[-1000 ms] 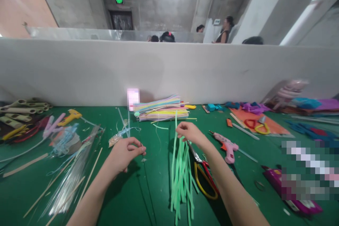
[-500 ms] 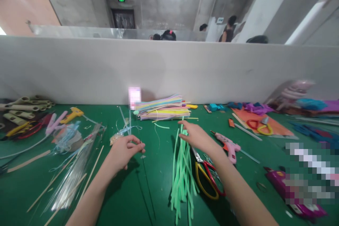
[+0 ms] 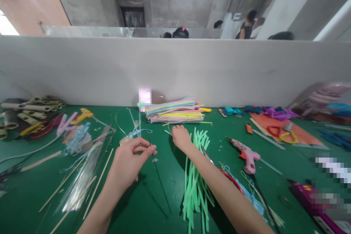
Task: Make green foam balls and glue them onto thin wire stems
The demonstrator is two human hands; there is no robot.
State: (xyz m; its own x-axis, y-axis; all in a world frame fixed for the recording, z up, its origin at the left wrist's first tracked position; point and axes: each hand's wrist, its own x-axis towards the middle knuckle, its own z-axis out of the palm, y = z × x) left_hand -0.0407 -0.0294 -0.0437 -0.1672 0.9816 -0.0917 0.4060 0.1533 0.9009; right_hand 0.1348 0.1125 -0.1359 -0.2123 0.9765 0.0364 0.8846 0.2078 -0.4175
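My left hand pinches a thin dark wire near its upper end; the wire slants down over the green table. Over the far end of the light green strips, my right hand is closed, with its fingertips by a short pale green strip on the table. What those fingers hold, if anything, is too small to tell. My right forearm crosses above the green strips and partly hides the scissors. Behind the hands lies a bundle of pastel strips.
On the right lie a pink glue gun, an orange sheet and a purple tool. Clear sticks, a yellow glue gun and bamboo pieces lie left. A white partition rises behind.
My right hand has moved left from above the green strips, down to the short strip, and its fingers have closed. My left hand still pinches the wire. The view has shifted slightly.
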